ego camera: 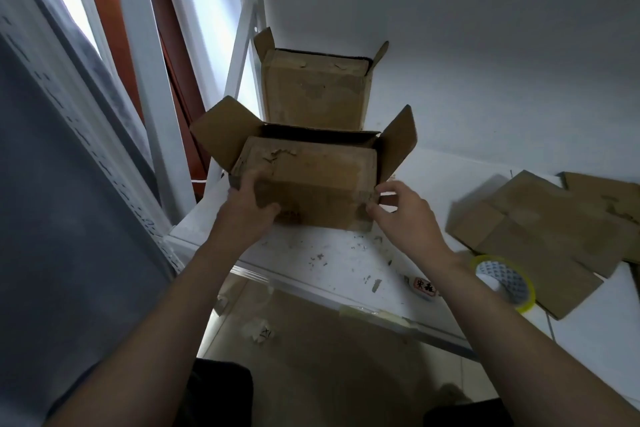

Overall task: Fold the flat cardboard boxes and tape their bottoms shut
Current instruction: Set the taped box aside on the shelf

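A box (pixel 311 184) is being folded up.
It is gripped by the left hand (pixel 246 208) and pinched by the right hand (pixel 405 215); tape (pixel 502 272) (lying near) is likely needed next.

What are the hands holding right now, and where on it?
Both hold the nearer brown cardboard box: the left hand grips its near left corner, the right hand pinches its near right corner.

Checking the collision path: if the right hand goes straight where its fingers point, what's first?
The near cardboard box: the right hand points left at its right front corner, almost or already touching it; contact is unclear.
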{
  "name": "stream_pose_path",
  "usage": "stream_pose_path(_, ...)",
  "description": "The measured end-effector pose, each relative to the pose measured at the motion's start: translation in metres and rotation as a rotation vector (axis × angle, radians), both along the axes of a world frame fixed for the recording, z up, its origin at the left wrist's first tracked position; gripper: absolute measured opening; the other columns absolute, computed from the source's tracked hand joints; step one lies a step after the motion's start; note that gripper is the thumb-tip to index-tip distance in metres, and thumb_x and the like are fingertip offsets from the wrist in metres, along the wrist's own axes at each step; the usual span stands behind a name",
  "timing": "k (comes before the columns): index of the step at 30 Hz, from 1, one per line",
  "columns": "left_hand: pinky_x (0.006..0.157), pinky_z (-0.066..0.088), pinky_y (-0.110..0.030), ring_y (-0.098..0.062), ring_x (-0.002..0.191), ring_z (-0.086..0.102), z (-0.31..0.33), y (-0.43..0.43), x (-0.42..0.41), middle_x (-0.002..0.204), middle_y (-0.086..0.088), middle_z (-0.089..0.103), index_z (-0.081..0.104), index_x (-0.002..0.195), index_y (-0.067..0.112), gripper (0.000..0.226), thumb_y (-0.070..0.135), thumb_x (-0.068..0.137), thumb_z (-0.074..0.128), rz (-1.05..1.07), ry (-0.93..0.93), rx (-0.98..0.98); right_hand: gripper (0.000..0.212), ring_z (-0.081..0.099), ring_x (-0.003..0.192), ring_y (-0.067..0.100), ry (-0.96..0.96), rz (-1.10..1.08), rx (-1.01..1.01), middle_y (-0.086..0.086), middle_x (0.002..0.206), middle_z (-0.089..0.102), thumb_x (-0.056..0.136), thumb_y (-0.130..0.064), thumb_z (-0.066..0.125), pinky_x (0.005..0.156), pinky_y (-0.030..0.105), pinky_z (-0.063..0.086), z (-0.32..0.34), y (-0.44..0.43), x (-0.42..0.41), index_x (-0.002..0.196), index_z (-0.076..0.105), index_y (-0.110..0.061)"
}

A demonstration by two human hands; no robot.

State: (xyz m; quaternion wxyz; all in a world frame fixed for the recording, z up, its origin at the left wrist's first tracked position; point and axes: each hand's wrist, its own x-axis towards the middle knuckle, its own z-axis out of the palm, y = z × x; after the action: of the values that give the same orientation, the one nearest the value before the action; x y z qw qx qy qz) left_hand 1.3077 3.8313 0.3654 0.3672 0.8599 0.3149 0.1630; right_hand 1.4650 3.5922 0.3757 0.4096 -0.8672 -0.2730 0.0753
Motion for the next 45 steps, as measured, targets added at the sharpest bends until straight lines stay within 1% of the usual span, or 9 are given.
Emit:
stream_pose_path(4, 0.110, 0.045, -0.048, -0.038, 0.136, 0.043, -0.018, 0.007, 0.008, 0.161, -0.012, 0.018, 0.016, 0.157, 0.037, 0.084, 0.039, 0.092, 0.070, -0.084, 0.109, 0.018, 0.060, 0.065, 0.114, 0.024, 0.016, 0.102, -0.100, -0.006, 0.147, 0.054, 0.095, -0.039, 0.063, 0.104, 0.041, 0.048, -0.004, 0.013, -0.002, 0.151, 0.044, -0.032)
stream_pose_path(7, 0.112, 0.041, -0.057, -0.040, 0.141, 0.037, -0.021, 0.012, 0.014, 0.164, -0.011, 0.016, 0.014, 0.158, 0.038, 0.084, 0.040, 0.093, 0.067, -0.085, 0.119, 0.061, 0.062, 0.066, 0.111, 0.022, 0.009, 0.117, -0.112, -0.005, 0.148, 0.054, 0.096, -0.039, 0.061, 0.099, 0.038, 0.051, -0.005, 0.022, 0.002, 0.154, 0.039, -0.035)
stream_pose_path(11, 0.113, 0.036, -0.062, -0.042, 0.148, 0.026, -0.021, 0.017, 0.025, 0.169, -0.005, 0.009, 0.013, 0.159, 0.040, 0.078, 0.035, 0.098, 0.062, -0.153, 0.163, 0.139, 0.069, 0.064, 0.090, 0.013, -0.010, 0.189, -0.168, -0.008, 0.121, 0.060, 0.097, -0.038, 0.059, 0.072, 0.024, 0.045, -0.012, 0.037, -0.001, 0.158, 0.025, -0.038)
stream_pose_path(15, 0.117, 0.026, -0.064, -0.042, 0.152, 0.013, -0.023, 0.019, 0.038, 0.170, -0.003, 0.002, 0.008, 0.159, 0.044, 0.076, 0.037, 0.101, 0.056, -0.177, 0.222, 0.159, 0.077, 0.059, 0.122, 0.026, -0.045, 0.222, -0.176, 0.000, 0.154, 0.046, 0.097, -0.037, 0.062, 0.086, 0.025, 0.041, -0.016, 0.056, 0.003, 0.160, 0.017, -0.035)
stream_pose_path(27, 0.118, 0.021, -0.065, -0.042, 0.152, 0.010, -0.014, 0.030, 0.054, 0.169, -0.002, 0.008, 0.007, 0.158, 0.043, 0.077, 0.044, 0.099, 0.056, -0.124, 0.271, 0.152, 0.072, 0.053, 0.130, 0.025, -0.059, 0.240, -0.144, -0.004, 0.160, 0.036, 0.098, -0.034, 0.061, 0.098, 0.026, 0.041, -0.018, 0.084, 0.012, 0.159, 0.023, -0.033)
stream_pose_path(32, 0.116, 0.027, -0.064, -0.039, 0.150, 0.019, 0.007, -0.011, 0.036, 0.166, 0.000, 0.018, 0.007, 0.157, 0.046, 0.084, 0.045, 0.095, 0.063, -0.165, 0.303, 0.204, 0.072, 0.045, 0.139, 0.022, -0.118, 0.259, -0.255, -0.009, 0.161, 0.034, 0.095, -0.037, 0.062, 0.099, 0.026, 0.037, -0.011, 0.040, 0.009, 0.156, 0.024, -0.047)
stream_pose_path(38, 0.115, 0.025, -0.062, -0.036, 0.152, 0.015, 0.024, -0.106, 0.032, 0.167, 0.004, 0.016, 0.011, 0.153, 0.053, 0.078, 0.060, 0.092, 0.058, -0.305, 0.380, 0.335, 0.076, 0.030, 0.149, 0.023, -0.117, 0.133, -0.427, -0.001, 0.167, 0.021, 0.095, -0.036, 0.063, 0.117, 0.043, 0.034, -0.014, -0.077, 0.007, 0.159, 0.021, -0.036)
stream_pose_path(42, 0.115, 0.028, -0.059, -0.031, 0.149, 0.023, 0.025, -0.165, 0.040, 0.164, 0.005, 0.026, 0.020, 0.152, 0.053, 0.074, 0.058, 0.090, 0.061, -0.438, 0.344, 0.372, 0.055, 0.048, 0.134, 0.026, -0.078, -0.001, -0.366, -0.001, 0.148, 0.046, 0.089, -0.032, 0.065, 0.104, 0.045, 0.046, 0.003, -0.158, 0.001, 0.141, 0.048, -0.036)
stream_pose_path(45, 0.113, 0.033, -0.055, -0.033, 0.144, 0.031, 0.025, -0.204, 0.057, 0.159, 0.001, 0.036, 0.026, 0.153, 0.047, 0.073, 0.057, 0.090, 0.062, -0.510, 0.335, 0.324, 0.048, 0.053, 0.118, 0.018, -0.064, -0.074, -0.386, -0.007, 0.132, 0.051, 0.085, -0.048, 0.069, 0.092, 0.041, 0.048, 0.013, -0.208, -0.009, 0.130, 0.056, -0.038)
